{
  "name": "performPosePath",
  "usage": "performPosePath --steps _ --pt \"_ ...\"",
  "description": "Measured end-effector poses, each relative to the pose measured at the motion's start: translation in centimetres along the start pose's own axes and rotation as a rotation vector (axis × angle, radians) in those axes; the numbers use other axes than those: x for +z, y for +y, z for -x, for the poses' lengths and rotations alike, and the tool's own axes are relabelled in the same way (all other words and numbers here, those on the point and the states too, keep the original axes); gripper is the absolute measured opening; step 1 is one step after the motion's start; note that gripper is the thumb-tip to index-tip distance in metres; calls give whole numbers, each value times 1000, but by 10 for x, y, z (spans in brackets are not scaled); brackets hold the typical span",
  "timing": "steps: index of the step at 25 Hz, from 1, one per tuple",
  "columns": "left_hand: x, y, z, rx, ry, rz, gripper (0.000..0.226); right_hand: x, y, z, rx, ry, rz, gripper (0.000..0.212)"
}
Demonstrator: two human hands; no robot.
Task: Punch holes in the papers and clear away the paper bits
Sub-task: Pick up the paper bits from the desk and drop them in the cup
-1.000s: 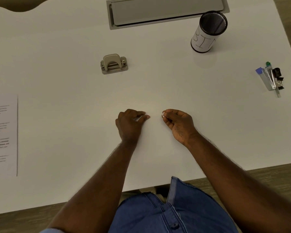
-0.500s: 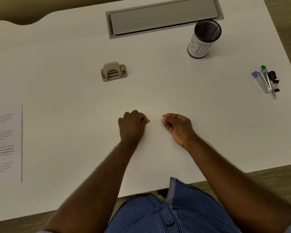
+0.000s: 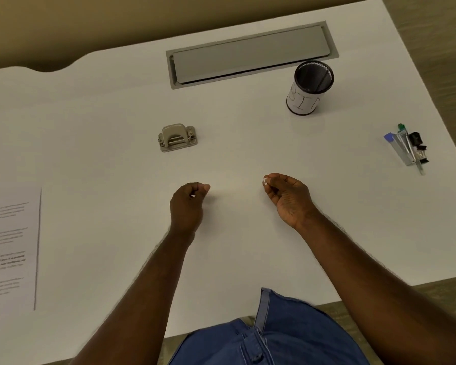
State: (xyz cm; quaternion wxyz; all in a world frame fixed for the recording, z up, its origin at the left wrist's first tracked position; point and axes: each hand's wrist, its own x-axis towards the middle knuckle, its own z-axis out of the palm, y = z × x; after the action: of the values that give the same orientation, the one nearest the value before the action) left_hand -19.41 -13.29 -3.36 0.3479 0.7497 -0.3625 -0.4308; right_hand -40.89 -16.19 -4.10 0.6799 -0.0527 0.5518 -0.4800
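Observation:
A grey hole punch stands on the white desk, beyond my hands. Printed papers lie at the left edge, partly cut off. My right hand is lifted a little, its thumb and fingertips pinched on small white paper bits. My left hand is curled shut just above the desk, with a white speck showing between its fingers. A black mesh cup wrapped in white paper stands at the back right.
A grey cable hatch is set into the desk at the back. Pens, a blue-ended strip and black binder clips lie near the right edge. My blue denim clothing shows at the desk's front edge.
My left hand has closed its fingers into a pinch and lifted off the desk. My right hand has risen slightly and moved to the right, still pinching the bits.

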Motion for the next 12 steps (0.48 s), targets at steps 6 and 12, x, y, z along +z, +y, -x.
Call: performPosePath --steps 6,12 --pt "47 78 -24 128 -173 72 16 23 -84 -29 -159 -6 -121 21" --pt "131 187 -82 333 -283 -17 16 52 -182 -79 -613 282 511 11"
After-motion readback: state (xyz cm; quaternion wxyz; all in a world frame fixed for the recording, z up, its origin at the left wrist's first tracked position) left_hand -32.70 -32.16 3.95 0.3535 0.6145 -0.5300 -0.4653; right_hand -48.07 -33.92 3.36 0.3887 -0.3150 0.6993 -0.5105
